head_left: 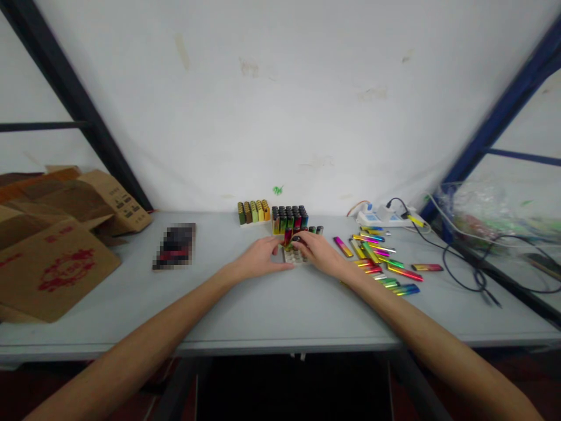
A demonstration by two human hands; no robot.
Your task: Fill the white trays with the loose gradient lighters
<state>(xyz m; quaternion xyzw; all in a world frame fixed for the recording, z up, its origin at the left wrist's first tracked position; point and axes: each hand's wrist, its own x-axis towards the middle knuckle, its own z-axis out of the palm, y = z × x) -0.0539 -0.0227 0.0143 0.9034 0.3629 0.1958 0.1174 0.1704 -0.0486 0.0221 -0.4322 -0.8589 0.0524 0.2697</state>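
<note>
At the table's middle, my right hand (319,250) pinches a shiny red and gold lighter (287,237) upright over a pale tray (298,258) with round holes. My left hand (262,256) is at the tray's left side, its thumb along the front edge and its fingers curled close to the lighter. Fingers hide part of the tray. A few dark-topped lighters (316,230) stand behind my right hand. Just beyond the tray is a block of upright black-topped lighters (290,218). To its left stands another block of yellow and green lighters (254,212).
Loose shiny lighters (377,257) are scattered to the right. Behind them sit a white power strip (385,218) and a black cable (468,286). Cardboard boxes (65,269) fill the left end, with a blurred dark object (175,245) beside them. A plastic bag (477,213) lies far right.
</note>
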